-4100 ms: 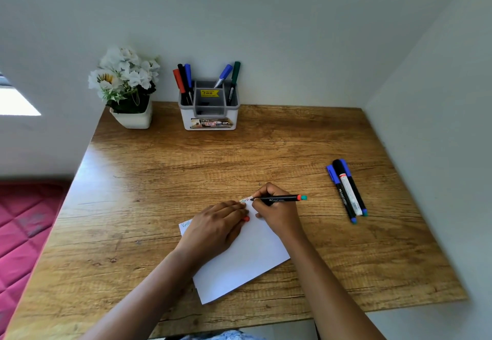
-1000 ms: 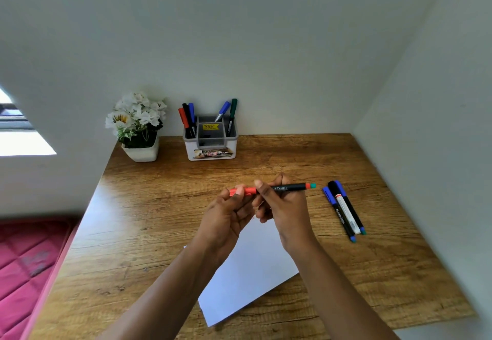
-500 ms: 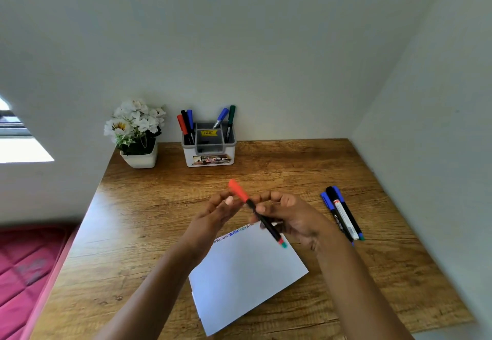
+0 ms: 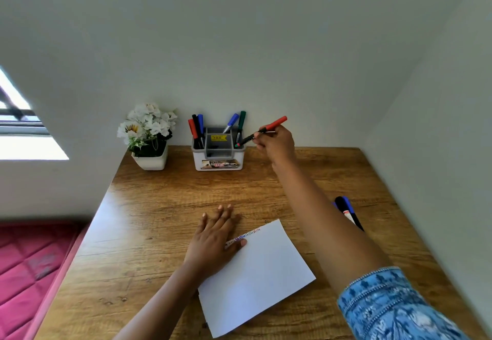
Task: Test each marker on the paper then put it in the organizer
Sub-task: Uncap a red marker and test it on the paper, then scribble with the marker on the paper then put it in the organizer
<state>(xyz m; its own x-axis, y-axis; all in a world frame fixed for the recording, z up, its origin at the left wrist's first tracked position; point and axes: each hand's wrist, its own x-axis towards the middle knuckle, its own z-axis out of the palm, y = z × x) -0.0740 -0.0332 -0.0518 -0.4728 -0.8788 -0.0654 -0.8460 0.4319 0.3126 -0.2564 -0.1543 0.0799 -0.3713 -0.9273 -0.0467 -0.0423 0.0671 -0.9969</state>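
My right hand (image 4: 275, 144) is stretched to the back of the desk and pinches a black marker with a red cap (image 4: 262, 130). The marker is tilted, its lower end at the right rim of the white and grey organizer (image 4: 218, 157), which holds several markers. My left hand (image 4: 214, 235) lies flat with straight fingers on the left corner of the white paper (image 4: 258, 273). The paper has coloured scribbles along its top edge. Loose markers (image 4: 347, 211) lie on the desk at the right, partly hidden behind my right arm.
A white pot of white flowers (image 4: 149, 137) stands left of the organizer against the back wall. The wooden desk (image 4: 159, 206) is walled at the back and right. A pink mattress (image 4: 29, 270) lies below the desk's left edge.
My right hand has carried the capped red marker from above the paper to the organizer at the back. My left hand let go of the marker and came down flat onto the paper.
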